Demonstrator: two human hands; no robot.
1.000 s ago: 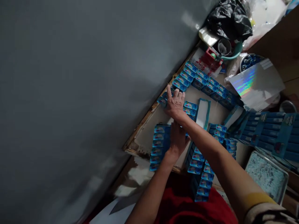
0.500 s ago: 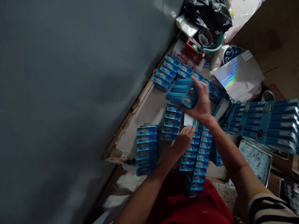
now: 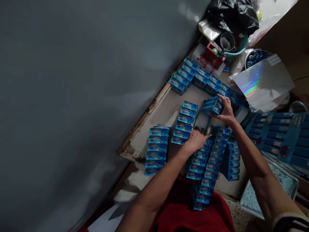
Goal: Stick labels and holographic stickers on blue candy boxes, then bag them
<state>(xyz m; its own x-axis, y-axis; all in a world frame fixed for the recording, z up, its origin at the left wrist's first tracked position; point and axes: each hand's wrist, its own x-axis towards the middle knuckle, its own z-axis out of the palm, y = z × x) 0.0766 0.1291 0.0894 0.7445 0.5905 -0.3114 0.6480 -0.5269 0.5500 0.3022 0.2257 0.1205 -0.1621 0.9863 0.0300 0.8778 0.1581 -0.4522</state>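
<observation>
- Grey wall (image 3: 72, 80) fills the left side.
- Black bag (image 3: 233, 16) lies at the top, partly over a teal basin (image 3: 243, 46).
- Cup (image 3: 227, 41) sits in the basin.
- Red dispenser (image 3: 209, 54) stands just beside it.
- Shiny sheet (image 3: 265, 80) shows rainbow glare.
</observation>
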